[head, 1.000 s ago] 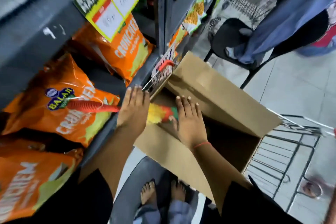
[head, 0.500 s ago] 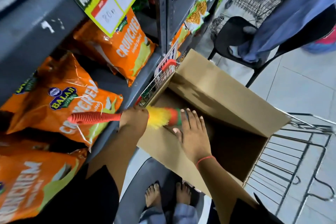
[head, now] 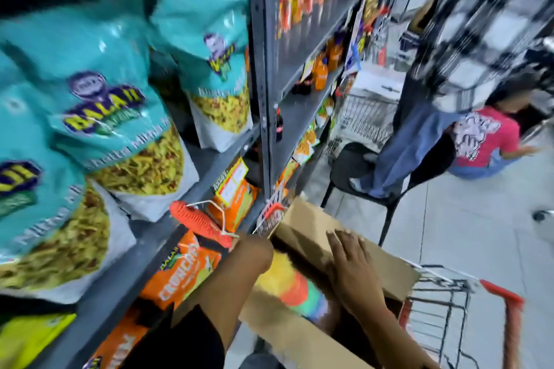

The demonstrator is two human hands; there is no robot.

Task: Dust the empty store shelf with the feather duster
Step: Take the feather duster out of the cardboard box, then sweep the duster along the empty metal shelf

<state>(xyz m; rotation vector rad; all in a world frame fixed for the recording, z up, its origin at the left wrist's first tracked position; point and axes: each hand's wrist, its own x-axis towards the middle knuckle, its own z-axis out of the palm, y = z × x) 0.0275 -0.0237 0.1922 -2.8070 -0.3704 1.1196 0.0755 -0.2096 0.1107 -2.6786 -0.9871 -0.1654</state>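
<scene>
My left hand [head: 253, 252] grips the feather duster, closed around it where the ribbed orange handle [head: 199, 226] meets the head. The handle points up and left toward the shelf edge. The duster's yellow, orange and green head [head: 292, 286] hangs blurred over the open cardboard box [head: 302, 338]. My right hand [head: 350, 266] lies flat with fingers spread on the box's far flap. The grey metal shelf [head: 135, 260] to my left carries snack bags.
Teal snack bags [head: 99, 117] fill the upper shelf and orange ones [head: 180, 272] the lower. The box sits in a wire trolley with a red handle [head: 503, 293]. A black chair [head: 359, 177] and people stand in the aisle on the right.
My view has swung upward, bringing the teal bags into sight. My left hand has lifted and tilted the duster so the handle points up. My right hand stays on the box flap.
</scene>
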